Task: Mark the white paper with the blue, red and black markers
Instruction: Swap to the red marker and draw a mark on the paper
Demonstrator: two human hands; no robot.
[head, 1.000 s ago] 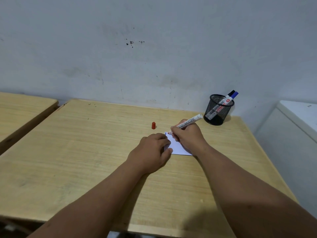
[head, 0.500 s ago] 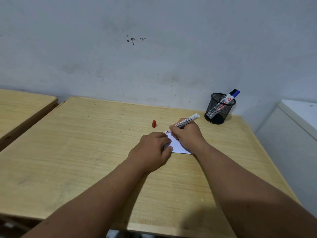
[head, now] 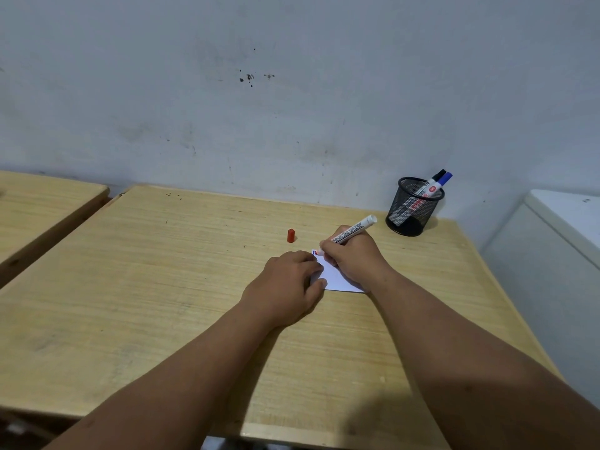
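Pressure is what matters in this stroke: I judge the red mark wants a light, even drag of the tip along the far corner of the white paper [head: 337, 276], close to the small blue mark [head: 313, 252] already there, without smearing into it. My left hand [head: 285, 287] should press flat so the sheet cannot slide under the pull of the nib.

My right hand [head: 352, 259] has its fingers [head: 328, 248] closed tight around the red marker [head: 352, 231], clamped near the writing end, with the white barrel slanting up and away past my knuckles. The tip sits just beyond my fingertips at the paper's far left corner; whether it is actually touching I cannot tell, since my fingers cover it.

My left hand lies palm down, fingers curled together and resting on the near left edge of the paper, holding nothing, only pinning.

Off beyond my left fingertips stands the red cap [head: 291, 236], apart from the paper on the wooden desk [head: 162, 271]. Farther out past my right hand, the mesh pen cup [head: 412, 207] holds the blue marker [head: 441, 181] and the black marker [head: 436, 177], both capped and leaning together.
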